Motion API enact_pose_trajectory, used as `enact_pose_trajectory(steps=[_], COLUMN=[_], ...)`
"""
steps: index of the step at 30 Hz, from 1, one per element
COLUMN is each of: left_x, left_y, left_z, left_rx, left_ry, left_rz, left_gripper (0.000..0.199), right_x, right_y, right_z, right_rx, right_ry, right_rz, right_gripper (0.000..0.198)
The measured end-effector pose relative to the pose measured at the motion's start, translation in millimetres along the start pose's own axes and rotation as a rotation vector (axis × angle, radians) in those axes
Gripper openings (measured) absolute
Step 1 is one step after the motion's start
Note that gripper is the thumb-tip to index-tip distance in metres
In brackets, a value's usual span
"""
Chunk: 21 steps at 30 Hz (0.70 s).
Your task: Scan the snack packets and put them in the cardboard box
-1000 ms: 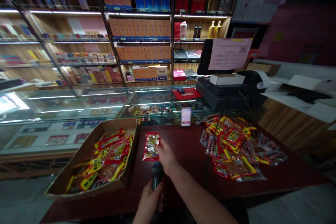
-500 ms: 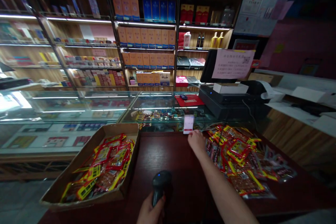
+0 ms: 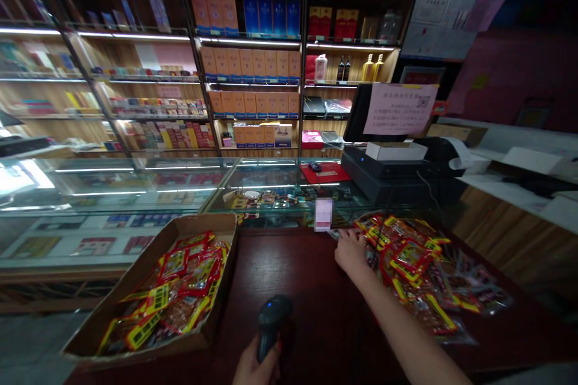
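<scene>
My left hand (image 3: 258, 362) is wrapped round the handle of a black barcode scanner (image 3: 273, 314) with a small blue light, held over the dark red counter. My right hand (image 3: 352, 251) reaches to the left edge of a pile of red and yellow snack packets (image 3: 412, 257). Its fingers are bent forward and slightly apart over the packets; their tips are partly hidden. Just left of those fingers, a phone-like white panel (image 3: 323, 215) with a blurred screen stands upright at the counter's back edge. More red and yellow packets (image 3: 198, 274) lie inside an open cardboard box (image 3: 221, 313) on the left.
A glass display case (image 3: 271, 171) runs behind the wooden counter (image 3: 266, 258). At the back right stand a monitor (image 3: 359, 114) with a pink notice and a black cash drawer (image 3: 383, 177). A red mat (image 3: 326, 175) carries a mouse. Shelves of boxed goods line the wall.
My right hand has moved right, from beside the white panel onto the pile's left edge. My left hand and the scanner have shifted slightly left and down.
</scene>
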<state>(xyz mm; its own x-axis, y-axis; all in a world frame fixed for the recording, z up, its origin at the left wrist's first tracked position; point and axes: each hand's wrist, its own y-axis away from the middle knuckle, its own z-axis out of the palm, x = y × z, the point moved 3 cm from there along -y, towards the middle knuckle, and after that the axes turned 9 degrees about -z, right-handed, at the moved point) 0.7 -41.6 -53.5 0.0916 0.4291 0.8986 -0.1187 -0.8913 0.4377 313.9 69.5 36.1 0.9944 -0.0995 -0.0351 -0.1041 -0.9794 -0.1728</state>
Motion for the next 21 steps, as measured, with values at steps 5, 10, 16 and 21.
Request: enact_pose_trajectory(steps=[5, 10, 16, 21], left_x=[7.0, 8.2, 4.4, 17.7], left_y=[15.0, 43.2, 50.4, 54.0], left_z=[-1.5, -9.9, -14.8, -10.1], left_rx=[0.006, -0.021, -0.013, -0.023], left_ry=[0.084, 0.089, 0.014, -0.01], left_rz=[-0.024, -0.017, -0.047, -0.035], left_gripper=[0.065, 0.065, 0.072, 0.065], right_x=[-80.5, -107.2, -77.6, -77.7], right_y=[80.4, 126.1, 103.9, 74.0], right_z=[2.5, 19.8, 26.0, 29.1], right_rx=[0.079, 0.007, 0.145, -0.118], right_ry=[-0.308, -0.641, -0.742, -0.538], right_rz=[-0.309, -0.39, -0.111, -0.127], right_gripper=[0.043, 0.046, 0.041, 0.066])
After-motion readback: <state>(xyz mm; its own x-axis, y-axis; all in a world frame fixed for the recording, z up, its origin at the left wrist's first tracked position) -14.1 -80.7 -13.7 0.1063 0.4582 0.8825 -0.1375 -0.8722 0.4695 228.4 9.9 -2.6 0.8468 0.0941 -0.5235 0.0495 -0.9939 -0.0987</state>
